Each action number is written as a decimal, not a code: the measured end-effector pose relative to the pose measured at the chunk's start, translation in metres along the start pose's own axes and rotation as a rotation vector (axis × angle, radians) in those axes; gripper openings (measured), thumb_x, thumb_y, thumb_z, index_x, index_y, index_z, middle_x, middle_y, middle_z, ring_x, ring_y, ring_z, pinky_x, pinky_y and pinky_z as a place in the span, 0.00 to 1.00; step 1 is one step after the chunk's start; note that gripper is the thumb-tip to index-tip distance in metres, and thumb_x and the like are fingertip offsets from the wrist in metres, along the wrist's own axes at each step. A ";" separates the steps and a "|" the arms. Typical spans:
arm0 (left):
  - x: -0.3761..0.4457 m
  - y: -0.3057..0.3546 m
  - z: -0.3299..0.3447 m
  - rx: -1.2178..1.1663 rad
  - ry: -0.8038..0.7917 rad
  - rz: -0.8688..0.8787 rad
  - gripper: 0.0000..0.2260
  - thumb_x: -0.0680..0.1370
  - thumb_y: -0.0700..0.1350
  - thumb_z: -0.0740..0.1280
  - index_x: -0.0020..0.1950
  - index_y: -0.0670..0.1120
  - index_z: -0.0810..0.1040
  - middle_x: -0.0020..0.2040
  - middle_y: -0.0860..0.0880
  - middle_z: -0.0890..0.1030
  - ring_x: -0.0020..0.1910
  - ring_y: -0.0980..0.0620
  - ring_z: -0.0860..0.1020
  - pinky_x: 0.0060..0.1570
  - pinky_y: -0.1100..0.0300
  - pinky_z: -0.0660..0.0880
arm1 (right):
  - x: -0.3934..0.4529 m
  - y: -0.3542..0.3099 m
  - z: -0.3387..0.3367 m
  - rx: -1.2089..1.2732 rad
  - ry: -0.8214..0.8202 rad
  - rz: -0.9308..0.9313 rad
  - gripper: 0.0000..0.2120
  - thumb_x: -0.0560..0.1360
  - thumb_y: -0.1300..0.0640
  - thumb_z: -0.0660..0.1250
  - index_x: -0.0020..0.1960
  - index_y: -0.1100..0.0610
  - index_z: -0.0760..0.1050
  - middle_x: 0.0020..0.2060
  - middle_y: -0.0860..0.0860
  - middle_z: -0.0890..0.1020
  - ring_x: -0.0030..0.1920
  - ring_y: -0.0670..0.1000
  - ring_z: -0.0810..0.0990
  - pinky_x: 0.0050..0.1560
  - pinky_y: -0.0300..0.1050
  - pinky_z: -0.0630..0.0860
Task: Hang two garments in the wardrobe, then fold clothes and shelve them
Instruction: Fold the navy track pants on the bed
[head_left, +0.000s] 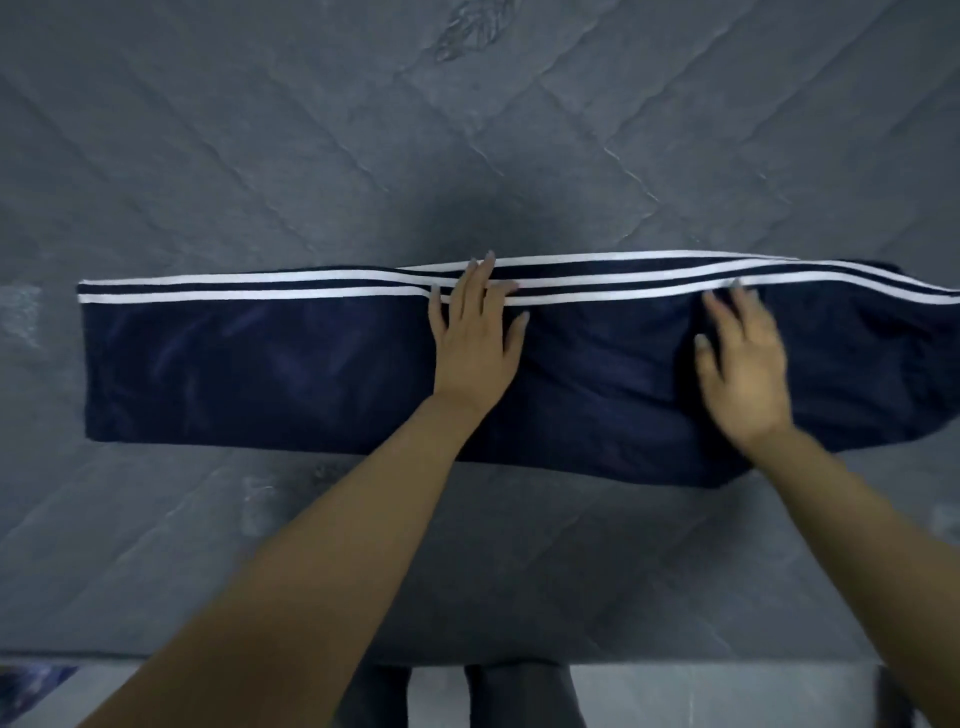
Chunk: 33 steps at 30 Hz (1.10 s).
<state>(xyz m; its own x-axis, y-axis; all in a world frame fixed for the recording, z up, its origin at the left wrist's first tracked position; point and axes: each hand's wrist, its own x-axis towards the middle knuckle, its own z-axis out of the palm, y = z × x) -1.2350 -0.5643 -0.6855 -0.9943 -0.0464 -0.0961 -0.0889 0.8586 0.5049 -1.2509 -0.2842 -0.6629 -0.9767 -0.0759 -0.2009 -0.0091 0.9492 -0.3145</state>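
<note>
Navy track trousers (260, 369) with white side stripes lie flat across the grey quilted mattress (311, 130), legs laid one on the other and running left to right. My left hand (475, 343) rests flat on the middle of the trousers, fingers spread over the stripes. My right hand (743, 364) lies palm down on the wrinkled right part, fingers apart and slightly blurred. Neither hand grips the cloth. The right end of the trousers runs out of the frame.
The mattress's near edge (208, 657) crosses the bottom of the view. Below it are my legs (519, 696) in dark trousers on a pale floor. A patterned blue fabric (31, 686) shows at the bottom left corner.
</note>
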 end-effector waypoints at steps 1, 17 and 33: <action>0.007 0.009 0.003 -0.023 -0.024 0.027 0.13 0.81 0.48 0.61 0.64 0.46 0.75 0.73 0.47 0.69 0.74 0.49 0.64 0.75 0.42 0.49 | 0.009 0.020 -0.007 -0.040 -0.008 0.044 0.23 0.81 0.60 0.60 0.74 0.63 0.64 0.76 0.63 0.59 0.75 0.66 0.57 0.74 0.65 0.54; 0.108 0.076 0.035 -0.011 -0.171 -0.055 0.04 0.81 0.46 0.63 0.52 0.47 0.74 0.49 0.52 0.77 0.54 0.49 0.74 0.53 0.59 0.58 | 0.023 0.197 -0.034 -0.192 -0.114 0.262 0.35 0.77 0.30 0.38 0.79 0.45 0.38 0.79 0.44 0.42 0.78 0.50 0.41 0.72 0.70 0.39; -0.016 0.069 0.091 0.475 -0.350 0.209 0.29 0.80 0.66 0.43 0.78 0.58 0.42 0.80 0.48 0.40 0.78 0.49 0.39 0.74 0.38 0.39 | 0.011 0.194 -0.027 -0.066 -0.173 0.195 0.34 0.82 0.38 0.46 0.79 0.52 0.37 0.79 0.46 0.40 0.78 0.51 0.37 0.74 0.62 0.34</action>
<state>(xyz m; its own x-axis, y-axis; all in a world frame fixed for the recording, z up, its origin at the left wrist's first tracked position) -1.2195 -0.4575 -0.7270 -0.9025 0.2479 -0.3521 0.2213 0.9685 0.1146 -1.2696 -0.0924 -0.7008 -0.9102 0.0650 -0.4091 0.1565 0.9684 -0.1944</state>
